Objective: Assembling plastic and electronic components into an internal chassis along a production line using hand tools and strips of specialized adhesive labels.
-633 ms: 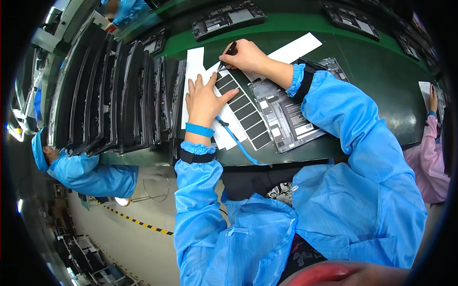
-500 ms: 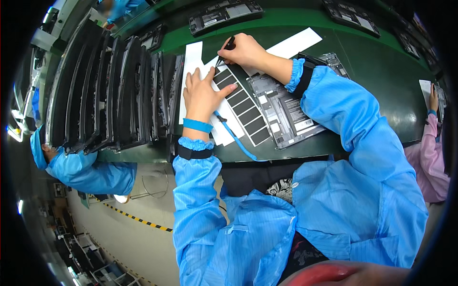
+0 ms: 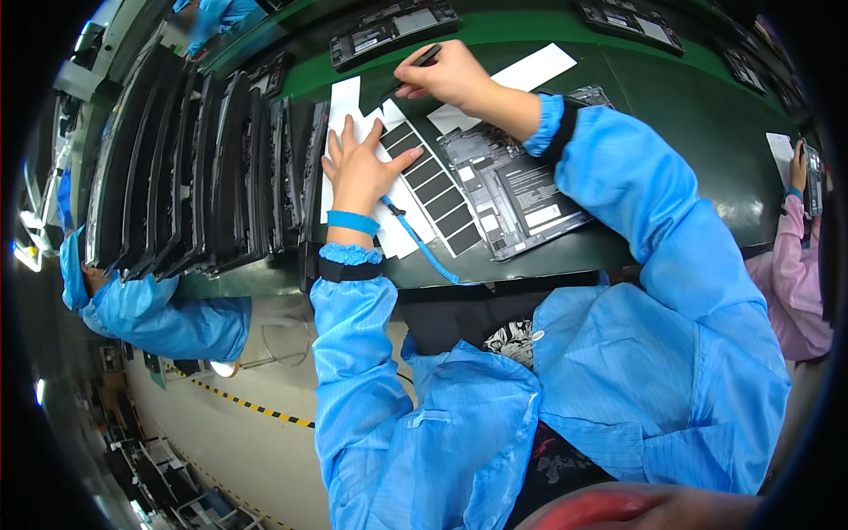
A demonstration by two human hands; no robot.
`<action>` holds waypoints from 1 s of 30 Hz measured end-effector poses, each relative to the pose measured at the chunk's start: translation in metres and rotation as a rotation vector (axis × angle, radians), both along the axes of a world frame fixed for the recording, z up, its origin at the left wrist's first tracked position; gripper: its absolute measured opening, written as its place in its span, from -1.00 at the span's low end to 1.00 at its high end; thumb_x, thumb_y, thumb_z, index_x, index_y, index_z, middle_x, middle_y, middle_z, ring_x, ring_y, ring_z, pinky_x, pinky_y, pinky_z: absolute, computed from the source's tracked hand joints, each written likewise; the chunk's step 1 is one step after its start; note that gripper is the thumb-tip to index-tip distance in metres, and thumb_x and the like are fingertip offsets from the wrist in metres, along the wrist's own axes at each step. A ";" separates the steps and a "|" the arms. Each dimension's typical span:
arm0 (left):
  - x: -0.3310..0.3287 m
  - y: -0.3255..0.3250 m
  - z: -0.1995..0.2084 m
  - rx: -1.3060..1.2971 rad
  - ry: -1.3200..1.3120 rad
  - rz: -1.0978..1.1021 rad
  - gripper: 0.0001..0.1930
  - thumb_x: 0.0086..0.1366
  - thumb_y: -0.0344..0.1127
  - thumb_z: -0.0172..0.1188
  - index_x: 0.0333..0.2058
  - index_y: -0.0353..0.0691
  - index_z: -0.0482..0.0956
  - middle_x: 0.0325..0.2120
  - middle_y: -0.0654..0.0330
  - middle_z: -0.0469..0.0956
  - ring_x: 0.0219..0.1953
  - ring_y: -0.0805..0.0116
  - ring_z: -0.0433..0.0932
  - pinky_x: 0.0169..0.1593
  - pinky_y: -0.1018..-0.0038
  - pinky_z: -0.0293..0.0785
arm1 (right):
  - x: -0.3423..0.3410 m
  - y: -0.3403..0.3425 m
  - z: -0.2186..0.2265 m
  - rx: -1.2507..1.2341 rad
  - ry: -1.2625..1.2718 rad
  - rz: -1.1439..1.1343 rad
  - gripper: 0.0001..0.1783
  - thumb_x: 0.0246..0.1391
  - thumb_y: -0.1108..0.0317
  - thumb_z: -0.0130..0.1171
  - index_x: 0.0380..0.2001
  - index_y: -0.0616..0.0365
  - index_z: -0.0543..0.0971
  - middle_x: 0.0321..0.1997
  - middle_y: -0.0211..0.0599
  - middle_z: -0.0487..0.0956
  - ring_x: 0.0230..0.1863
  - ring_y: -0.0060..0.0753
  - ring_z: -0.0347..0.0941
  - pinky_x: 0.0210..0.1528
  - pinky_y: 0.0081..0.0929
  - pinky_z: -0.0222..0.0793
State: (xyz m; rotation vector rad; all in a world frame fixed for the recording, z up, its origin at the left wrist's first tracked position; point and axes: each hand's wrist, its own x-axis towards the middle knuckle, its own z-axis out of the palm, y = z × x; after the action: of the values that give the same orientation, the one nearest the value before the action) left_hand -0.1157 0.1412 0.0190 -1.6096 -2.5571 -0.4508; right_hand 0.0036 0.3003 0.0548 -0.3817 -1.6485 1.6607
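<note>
While the left hand (image 3: 362,172) is lying flat on a white sheet (image 3: 389,208) of black rectangular pads, the right hand (image 3: 450,78), at 1 o'clock, is pinching black tweezers (image 3: 415,69).

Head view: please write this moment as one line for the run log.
left hand: flat on white sheet with black strips | right hand: holds black tool | open device: beside sheet | green table

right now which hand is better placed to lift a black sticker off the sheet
Right. The right hand already holds the black tool with its tip at the sheet top, while the left hand lies flat, pinning it.
</note>
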 end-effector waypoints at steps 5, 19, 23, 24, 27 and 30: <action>0.012 -0.010 0.015 0.289 0.076 -0.190 -0.44 0.19 -0.01 0.20 0.11 -0.18 0.44 0.21 -0.04 0.24 0.24 -0.09 0.17 0.21 0.00 0.13 | 0.099 0.002 0.030 -0.036 -0.085 -0.019 -0.78 0.05 0.37 0.25 -0.30 0.34 0.60 -0.35 -0.12 0.64 -0.33 -0.35 0.64 -0.27 -0.53 0.56; 0.135 -0.031 0.024 0.233 -0.161 -0.599 -0.60 0.13 -0.31 0.28 -0.06 -0.32 0.54 0.00 0.01 0.49 0.06 -0.02 0.45 0.11 0.25 0.37 | 0.165 -0.011 -0.001 -0.169 -0.296 0.012 -0.74 0.15 0.32 0.20 -0.19 0.32 0.57 -0.33 -0.16 0.63 -0.27 -0.45 0.62 -0.23 -0.65 0.53; 0.135 -0.030 0.019 0.233 -0.134 -0.609 -0.57 0.13 -0.25 0.27 -0.05 -0.34 0.52 0.00 0.01 0.48 0.08 -0.01 0.42 0.10 0.21 0.34 | 0.165 -0.008 -0.003 -0.146 -0.291 0.008 -0.72 0.16 0.31 0.20 -0.18 0.32 0.56 -0.32 -0.14 0.63 -0.28 -0.45 0.62 -0.21 -0.65 0.53; 0.135 -0.030 0.019 0.234 -0.140 -0.610 -0.57 0.13 -0.25 0.27 -0.05 -0.34 0.52 0.01 0.01 0.48 0.08 -0.01 0.42 0.10 0.22 0.33 | 0.164 -0.008 -0.003 -0.148 -0.291 0.008 -0.72 0.16 0.31 0.20 -0.18 0.32 0.56 -0.32 -0.14 0.63 -0.28 -0.45 0.62 -0.21 -0.65 0.53; 0.135 -0.029 0.024 0.228 -0.145 -0.602 -0.58 0.12 -0.28 0.28 -0.05 -0.34 0.53 0.00 0.01 0.49 0.07 -0.02 0.43 0.11 0.22 0.34 | 0.163 -0.007 -0.003 -0.180 -0.290 -0.011 -0.71 0.16 0.31 0.20 -0.17 0.33 0.55 -0.31 -0.14 0.63 -0.27 -0.45 0.62 -0.20 -0.65 0.54; 0.135 -0.030 0.027 0.201 -0.164 -0.593 -0.57 0.11 -0.30 0.30 -0.04 -0.32 0.53 0.01 0.00 0.48 0.04 -0.03 0.45 0.10 0.21 0.35 | 0.161 -0.007 -0.004 -0.169 -0.284 -0.011 -0.72 0.16 0.33 0.19 -0.16 0.33 0.55 -0.30 -0.13 0.63 -0.26 -0.44 0.62 -0.20 -0.64 0.55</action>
State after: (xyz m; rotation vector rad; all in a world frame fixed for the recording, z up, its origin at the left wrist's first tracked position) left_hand 0.0196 0.1115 0.0458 -2.3085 -1.9957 -0.8812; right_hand 0.1649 0.2930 0.0511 -0.7386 -1.7060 1.8078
